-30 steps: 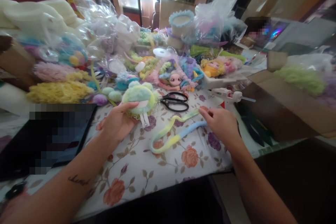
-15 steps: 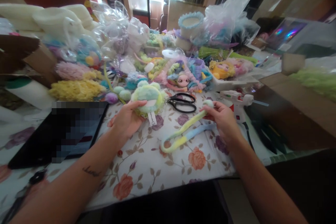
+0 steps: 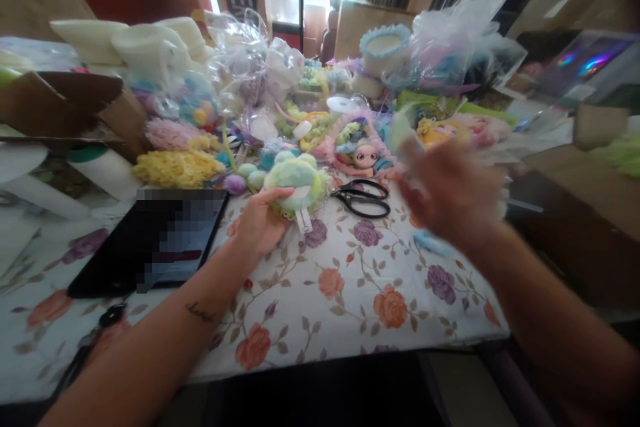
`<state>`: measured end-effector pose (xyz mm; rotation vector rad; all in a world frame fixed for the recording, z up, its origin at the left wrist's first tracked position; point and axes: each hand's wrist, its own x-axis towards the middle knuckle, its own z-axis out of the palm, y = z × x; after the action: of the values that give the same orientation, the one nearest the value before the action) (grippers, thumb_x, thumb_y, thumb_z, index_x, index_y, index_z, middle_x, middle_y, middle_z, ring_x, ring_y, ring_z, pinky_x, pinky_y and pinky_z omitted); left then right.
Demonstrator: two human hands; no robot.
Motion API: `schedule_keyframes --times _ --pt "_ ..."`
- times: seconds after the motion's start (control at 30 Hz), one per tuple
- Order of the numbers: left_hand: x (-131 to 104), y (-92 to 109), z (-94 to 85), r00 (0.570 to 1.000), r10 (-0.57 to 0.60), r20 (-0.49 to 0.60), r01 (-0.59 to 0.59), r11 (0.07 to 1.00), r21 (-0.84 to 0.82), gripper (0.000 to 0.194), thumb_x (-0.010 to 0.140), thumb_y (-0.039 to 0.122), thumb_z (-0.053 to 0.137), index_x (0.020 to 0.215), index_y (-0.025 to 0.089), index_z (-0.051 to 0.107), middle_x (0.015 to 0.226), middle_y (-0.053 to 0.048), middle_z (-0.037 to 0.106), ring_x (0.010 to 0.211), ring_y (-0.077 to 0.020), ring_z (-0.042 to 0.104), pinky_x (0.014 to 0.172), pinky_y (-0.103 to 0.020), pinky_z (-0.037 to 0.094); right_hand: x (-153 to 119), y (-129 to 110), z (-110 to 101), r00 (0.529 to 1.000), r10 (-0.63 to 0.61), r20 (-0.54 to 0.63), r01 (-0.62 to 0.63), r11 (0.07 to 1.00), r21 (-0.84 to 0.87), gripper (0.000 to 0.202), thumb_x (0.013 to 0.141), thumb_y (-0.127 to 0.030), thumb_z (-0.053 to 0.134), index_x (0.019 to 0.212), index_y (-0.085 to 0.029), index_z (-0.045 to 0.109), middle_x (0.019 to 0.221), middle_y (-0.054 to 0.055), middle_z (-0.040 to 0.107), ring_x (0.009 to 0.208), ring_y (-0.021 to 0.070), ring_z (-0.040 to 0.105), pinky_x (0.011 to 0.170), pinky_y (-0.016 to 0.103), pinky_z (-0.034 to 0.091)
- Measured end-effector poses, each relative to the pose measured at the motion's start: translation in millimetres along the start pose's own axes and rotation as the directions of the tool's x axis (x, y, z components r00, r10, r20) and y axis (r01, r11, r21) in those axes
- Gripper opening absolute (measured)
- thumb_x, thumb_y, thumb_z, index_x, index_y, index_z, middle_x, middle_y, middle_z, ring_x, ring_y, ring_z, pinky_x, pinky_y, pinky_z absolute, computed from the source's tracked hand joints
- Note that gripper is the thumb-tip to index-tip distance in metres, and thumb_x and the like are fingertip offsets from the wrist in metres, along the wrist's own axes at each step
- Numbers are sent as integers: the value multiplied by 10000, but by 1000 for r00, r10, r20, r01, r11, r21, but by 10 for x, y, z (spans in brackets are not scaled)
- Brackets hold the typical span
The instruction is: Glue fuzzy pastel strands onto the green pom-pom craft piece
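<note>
My left hand (image 3: 265, 217) is closed on a round green and yellow plush piece (image 3: 293, 180), thumb on top, with a small white tag (image 3: 303, 221) hanging from its lower edge. My right hand (image 3: 453, 190) is raised over the right side of the table and smeared by motion. A pale green blurred end of a fuzzy pastel strip (image 3: 404, 125) shows at its fingertips, and a light blue part of the strip (image 3: 434, 243) shows below the hand. Black-handled scissors (image 3: 365, 199) lie between the two hands.
A dark tablet (image 3: 185, 240) lies left of my left arm. Behind are yellow fuzzy material (image 3: 177, 169), a doll head (image 3: 366, 155), a white spool (image 3: 345, 104) and plastic bags (image 3: 465, 37). Cardboard boxes (image 3: 565, 177) stand at the right. A flowered cloth (image 3: 350, 300) covers the table.
My right hand has lifted up and away with the fuzzy strip, whose loop has left the middle of the cloth. My left hand keeps its hold on the plush piece. The view has turned slightly left.
</note>
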<state>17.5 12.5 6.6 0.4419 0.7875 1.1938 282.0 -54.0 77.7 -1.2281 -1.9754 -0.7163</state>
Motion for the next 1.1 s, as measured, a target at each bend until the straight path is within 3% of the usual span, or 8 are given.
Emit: schedule_keyframes --times 0.1,0.2,0.37,0.47,0.7,0.77,0.87,1.1 --pt "19 41 18 996 7 -86 -12 998 -55 586 741 -32 660 1283 172 749 901 -39 822 747 -183 746 608 -239 563 -383 -372 372 951 -228 209 189 963 190 378 1072 -282 509 857 -199 809 654 5 668 567 132 586 452 237 426" --pt "23 55 41 994 8 -110 -14 998 -60 586 735 -40 651 1277 158 750 883 -40 820 757 -191 752 621 -246 571 -683 -443 522 838 -304 454 116 911 395 297 1050 -172 490 1022 -186 786 766 40 713 634 168 642 554 274 471" --pt "11 25 36 997 -12 -76 9 999 -38 595 713 -36 674 1273 156 743 885 -37 822 765 -196 762 622 -246 584 -699 -285 461 742 117 660 -373 890 263 167 942 -310 722 1057 -193 746 881 60 791 728 211 722 648 298 509" --pt "14 8 19 998 -2 -58 0 999 -40 613 711 -31 679 1285 176 740 905 -33 827 783 -196 771 644 -248 596 -671 -235 479 673 224 705 -454 877 155 110 927 -300 715 863 -211 714 733 20 743 617 196 667 587 296 456" --pt "7 50 43 995 11 -96 -16 998 -54 554 725 -42 656 1222 175 765 855 -25 813 746 -185 760 602 -231 586 -731 -319 533 968 34 249 -65 991 115 279 1047 -156 517 1027 -229 786 892 59 788 697 175 677 584 300 440" --pt "2 69 56 994 8 -108 -13 998 -53 507 753 -42 626 1184 182 773 835 -20 805 705 -169 745 585 -225 586 -725 -359 490 965 -220 140 207 973 104 289 1061 -119 510 1105 -221 777 897 61 785 703 176 660 583 314 440" --pt "7 71 53 994 -6 -110 2 999 -44 473 766 -33 616 1156 181 775 825 -18 798 676 -164 733 583 -233 595 -763 -349 407 852 -501 150 488 865 118 271 1065 -74 496 1101 -159 751 901 82 778 749 198 667 608 323 477" --pt "37 8 9 999 13 -46 -14 999 -30 568 701 -30 673 1229 162 756 880 -37 816 746 -194 752 616 -250 592 -929 -144 356 933 -244 265 200 963 180 299 1059 -61 448 1173 -185 696 914 60 737 683 168 657 564 279 484"
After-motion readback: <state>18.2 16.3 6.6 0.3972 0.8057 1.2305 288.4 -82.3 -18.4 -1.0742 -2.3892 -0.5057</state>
